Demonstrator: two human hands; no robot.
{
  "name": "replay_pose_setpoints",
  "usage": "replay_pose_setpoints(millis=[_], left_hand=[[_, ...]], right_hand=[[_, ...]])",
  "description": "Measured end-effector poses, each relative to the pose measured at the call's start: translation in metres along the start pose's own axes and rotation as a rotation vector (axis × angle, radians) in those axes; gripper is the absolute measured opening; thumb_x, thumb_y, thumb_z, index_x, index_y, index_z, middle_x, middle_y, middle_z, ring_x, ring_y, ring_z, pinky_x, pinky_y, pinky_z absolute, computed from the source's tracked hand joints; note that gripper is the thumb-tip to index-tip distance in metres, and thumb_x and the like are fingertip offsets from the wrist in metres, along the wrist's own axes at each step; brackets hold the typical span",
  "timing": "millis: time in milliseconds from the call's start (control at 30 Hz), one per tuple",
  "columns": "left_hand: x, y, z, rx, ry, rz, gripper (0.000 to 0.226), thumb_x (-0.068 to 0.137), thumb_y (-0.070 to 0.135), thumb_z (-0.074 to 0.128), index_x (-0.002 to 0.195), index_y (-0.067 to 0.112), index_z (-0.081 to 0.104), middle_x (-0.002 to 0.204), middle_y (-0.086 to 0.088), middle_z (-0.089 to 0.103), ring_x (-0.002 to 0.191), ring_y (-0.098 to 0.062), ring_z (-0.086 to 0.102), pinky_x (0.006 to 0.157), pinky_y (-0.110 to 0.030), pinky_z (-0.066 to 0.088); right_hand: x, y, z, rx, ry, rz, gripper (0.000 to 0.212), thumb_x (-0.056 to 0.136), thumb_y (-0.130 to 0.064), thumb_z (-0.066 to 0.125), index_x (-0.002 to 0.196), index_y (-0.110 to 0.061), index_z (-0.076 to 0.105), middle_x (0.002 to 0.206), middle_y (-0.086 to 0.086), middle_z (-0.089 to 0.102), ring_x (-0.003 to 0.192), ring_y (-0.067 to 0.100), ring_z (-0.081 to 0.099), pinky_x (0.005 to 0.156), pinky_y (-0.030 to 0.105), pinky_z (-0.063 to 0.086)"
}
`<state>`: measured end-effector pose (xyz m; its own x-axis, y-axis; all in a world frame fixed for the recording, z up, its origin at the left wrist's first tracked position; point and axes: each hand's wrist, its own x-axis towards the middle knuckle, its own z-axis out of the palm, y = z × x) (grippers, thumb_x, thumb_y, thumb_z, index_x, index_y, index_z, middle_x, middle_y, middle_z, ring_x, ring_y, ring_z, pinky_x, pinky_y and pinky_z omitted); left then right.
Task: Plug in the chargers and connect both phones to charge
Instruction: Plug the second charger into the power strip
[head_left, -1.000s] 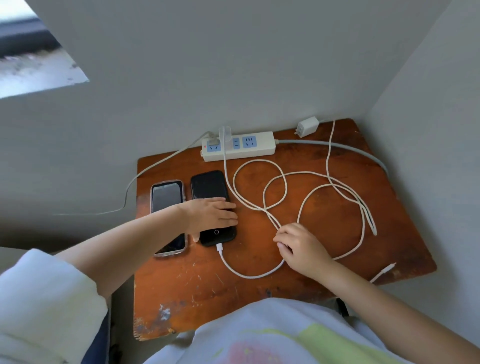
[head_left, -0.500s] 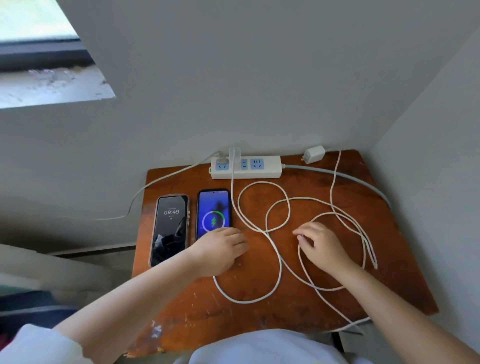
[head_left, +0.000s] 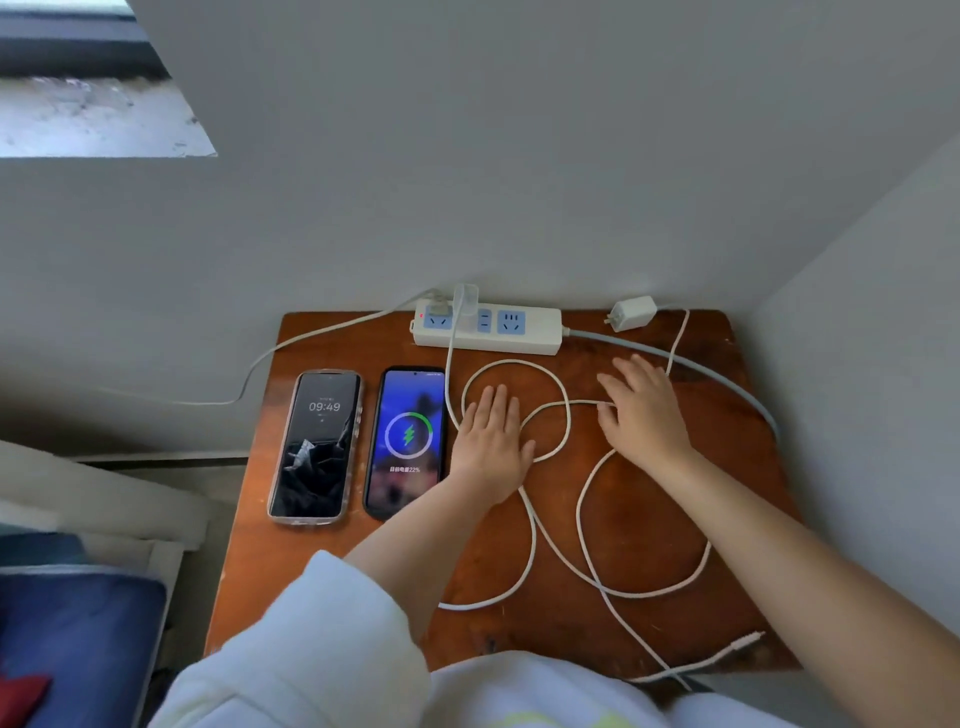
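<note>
Your left hand (head_left: 491, 441) lies flat and fully open on the wooden surface (head_left: 649, 499), palm down, fingers together, resting over a loop of the white cable (head_left: 530, 545) just right of the dark phone (head_left: 407, 441); it grips nothing. Your right hand (head_left: 641, 410) is likewise spread open, palm down, fingers touching a strand of the same tangle of cable, holding nothing. That dark phone shows a green charging ring on its screen. Beside it, to the left, the clear-cased phone (head_left: 316, 447) shows 09:49. At the far edge the power strip (head_left: 488, 328) carries one plugged-in adapter (head_left: 465, 300), while a second white charger (head_left: 632, 313) lies unplugged just right of the strip.
</note>
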<state>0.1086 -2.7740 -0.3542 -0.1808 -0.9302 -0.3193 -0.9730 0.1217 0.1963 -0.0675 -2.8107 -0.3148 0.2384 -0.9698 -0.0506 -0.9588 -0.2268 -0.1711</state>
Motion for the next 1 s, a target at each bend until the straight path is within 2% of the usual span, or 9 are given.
replay_pose_setpoints(millis=[167, 300, 433, 500, 600, 733, 833, 1000], left_hand=[[0.000, -0.008, 0.009, 0.021, 0.070, 0.040, 0.060, 0.095, 0.044, 0.018, 0.141, 0.011, -0.002, 0.154, -0.009, -0.004, 0.140, -0.021, -0.011, 0.106, -0.032, -0.012], [-0.001, -0.007, 0.013, 0.006, 0.112, 0.059, 0.060, 0.094, 0.043, 0.020, 0.142, 0.010, 0.002, 0.154, -0.009, 0.000, 0.140, -0.020, -0.008, 0.105, -0.030, -0.013], [0.002, -0.006, 0.014, -0.007, 0.125, 0.056, 0.061, 0.094, 0.043, 0.021, 0.142, 0.011, 0.002, 0.154, -0.008, 0.001, 0.140, -0.020, -0.008, 0.106, -0.030, -0.013], [0.003, -0.006, 0.013, -0.010, 0.127, 0.054, 0.061, 0.093, 0.043, 0.021, 0.142, 0.011, 0.002, 0.154, -0.008, 0.001, 0.140, -0.020, -0.008, 0.106, -0.030, -0.013], [0.002, -0.007, 0.014, -0.011, 0.127, 0.050, 0.061, 0.093, 0.043, 0.022, 0.142, 0.011, 0.002, 0.154, -0.008, 0.001, 0.140, -0.020, -0.007, 0.106, -0.030, -0.012], [0.001, -0.008, 0.015, -0.007, 0.124, 0.052, 0.061, 0.094, 0.043, 0.022, 0.142, 0.011, 0.002, 0.154, -0.008, 0.001, 0.140, -0.019, -0.008, 0.106, -0.030, -0.013], [0.000, -0.008, 0.016, -0.003, 0.118, 0.054, 0.061, 0.093, 0.042, 0.022, 0.142, 0.011, 0.001, 0.154, -0.009, 0.000, 0.140, -0.020, -0.008, 0.106, -0.030, -0.014], [0.001, -0.006, 0.013, 0.005, 0.108, 0.054, 0.061, 0.094, 0.042, 0.021, 0.141, 0.010, -0.001, 0.154, -0.009, -0.002, 0.140, -0.020, -0.010, 0.106, -0.031, -0.014]], right_hand=[[0.051, 0.019, -0.024, -0.142, 0.053, 0.057, 0.047, 0.087, -0.009, 0.050, 0.132, -0.003, 0.039, 0.138, 0.020, 0.043, 0.132, 0.034, 0.031, 0.112, 0.052, 0.021], [0.082, 0.035, -0.032, -0.176, -0.064, 0.148, 0.058, 0.081, -0.004, 0.057, 0.134, -0.002, 0.032, 0.136, 0.022, 0.041, 0.126, 0.037, 0.037, 0.104, 0.048, 0.032], [0.095, 0.040, -0.031, -0.176, -0.084, 0.186, 0.038, 0.077, -0.002, 0.063, 0.113, 0.004, 0.052, 0.124, 0.027, 0.043, 0.113, 0.041, 0.041, 0.090, 0.045, 0.042], [0.098, 0.042, -0.030, -0.162, -0.094, 0.174, 0.032, 0.075, -0.001, 0.065, 0.105, 0.006, 0.056, 0.120, 0.028, 0.044, 0.112, 0.041, 0.040, 0.085, 0.045, 0.044], [0.100, 0.049, -0.030, -0.098, -0.188, 0.111, 0.039, 0.074, -0.004, 0.068, 0.108, 0.007, 0.051, 0.117, 0.027, 0.047, 0.112, 0.040, 0.041, 0.082, 0.044, 0.045], [0.094, 0.058, -0.033, 0.062, -0.325, 0.118, 0.039, 0.076, -0.009, 0.068, 0.106, 0.001, 0.045, 0.109, 0.024, 0.056, 0.093, 0.034, 0.054, 0.065, 0.033, 0.037], [0.088, 0.059, -0.037, 0.137, -0.331, 0.099, 0.045, 0.074, -0.014, 0.074, 0.108, -0.004, 0.047, 0.112, 0.020, 0.056, 0.088, 0.025, 0.049, 0.067, 0.030, 0.035], [0.077, 0.035, -0.050, 0.263, -0.182, 0.002, 0.044, 0.075, -0.015, 0.073, 0.113, -0.009, 0.053, 0.118, 0.015, 0.052, 0.101, 0.028, 0.054, 0.078, 0.030, 0.042]])
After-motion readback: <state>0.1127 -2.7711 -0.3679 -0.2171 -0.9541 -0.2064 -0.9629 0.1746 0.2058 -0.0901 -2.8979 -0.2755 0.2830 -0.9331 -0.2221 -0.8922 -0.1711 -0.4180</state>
